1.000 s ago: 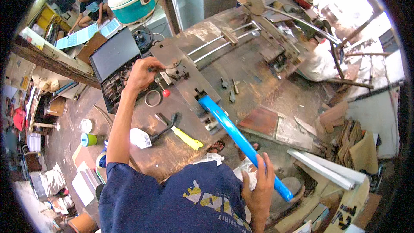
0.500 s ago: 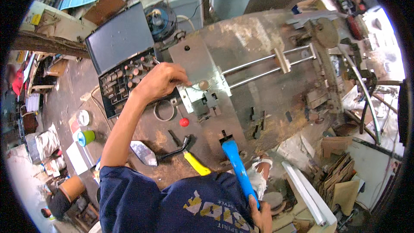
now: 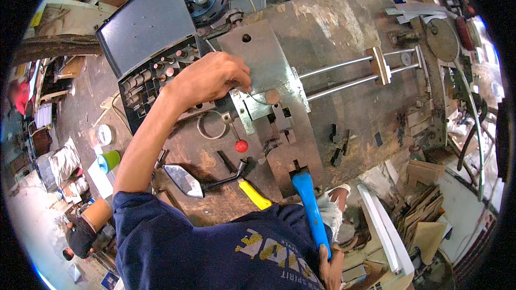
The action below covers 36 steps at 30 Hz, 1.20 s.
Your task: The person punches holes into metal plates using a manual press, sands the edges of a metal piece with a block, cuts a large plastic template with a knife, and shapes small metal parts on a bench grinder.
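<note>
My right hand (image 3: 331, 266) is closed around the lower end of a long blue handle (image 3: 312, 209), which is joined to a flat steel bench tool (image 3: 263, 53). At the tool's middle plate, my left hand (image 3: 223, 75) has its fingers pinched together, close to a round brownish disc (image 3: 272, 96). Whatever sits between those fingertips is too small to tell. Below the plate, a short lever carries a red ball knob (image 3: 241, 146). Two bright guide rods (image 3: 341, 87) run rightward through a sliding crossbar (image 3: 380, 66).
Left of the tool, an open black case (image 3: 148, 29) holds several cylindrical metal pieces. A metal ring (image 3: 212, 124), a mirror (image 3: 184, 180) on a black stem and a yellow-handled tool (image 3: 254, 195) lie nearer me. A green cup (image 3: 108, 161) stands at left.
My view has shifted, so the bench and tool sit farther right in the picture. My left hand stays by the disc, and my right hand still grips the blue handle.
</note>
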{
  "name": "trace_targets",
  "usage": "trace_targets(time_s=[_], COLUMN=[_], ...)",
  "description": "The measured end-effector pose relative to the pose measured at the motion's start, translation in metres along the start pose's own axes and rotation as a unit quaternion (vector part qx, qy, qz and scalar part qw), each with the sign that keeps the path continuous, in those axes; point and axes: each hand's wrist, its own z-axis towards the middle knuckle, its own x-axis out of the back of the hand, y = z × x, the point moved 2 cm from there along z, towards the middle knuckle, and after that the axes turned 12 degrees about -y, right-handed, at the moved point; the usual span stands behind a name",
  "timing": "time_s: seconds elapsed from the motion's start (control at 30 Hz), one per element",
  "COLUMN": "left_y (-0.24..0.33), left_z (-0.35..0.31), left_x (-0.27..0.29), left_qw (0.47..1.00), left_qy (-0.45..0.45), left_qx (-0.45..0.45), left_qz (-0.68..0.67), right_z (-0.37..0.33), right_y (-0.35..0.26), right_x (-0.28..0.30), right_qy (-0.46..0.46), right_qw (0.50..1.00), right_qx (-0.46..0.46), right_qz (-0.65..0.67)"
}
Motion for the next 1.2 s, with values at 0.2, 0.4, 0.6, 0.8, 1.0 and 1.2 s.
trace_targets(time_s=[0.2,0.4,0.6,0.8,1.0,1.2], left_y=[-0.003,0.002,0.01,0.015,0.016,0.022], left_z=[-0.002,-0.005,-0.01,-0.013,-0.013,-0.016], left_x=[-0.002,-0.008,-0.016,-0.026,-0.025,-0.034], left_qw=[1.0,0.999,0.996,0.993,0.993,0.99], left_qy=[-0.001,0.037,0.086,0.113,0.11,0.13], left_qx=[0.002,-0.005,0.004,0.01,0.018,0.043], left_qz=[-0.009,-0.018,-0.034,-0.045,-0.029,-0.038], right_z=[-0.006,-0.005,0.004,0.005,0.017,0.003], right_y=[-0.012,-0.002,0.008,0.013,0.032,0.009], right_x=[0.012,0.006,0.002,-0.005,-0.013,-0.003], right_qy=[-0.043,-0.005,-0.031,-0.016,-0.038,-0.034], right_qw=[0.995,0.998,0.999,0.999,0.999,0.996], right_qx=[0.038,0.041,0.035,0.021,0.021,0.057], right_qz=[0.084,0.044,0.008,0.019,-0.009,0.063])
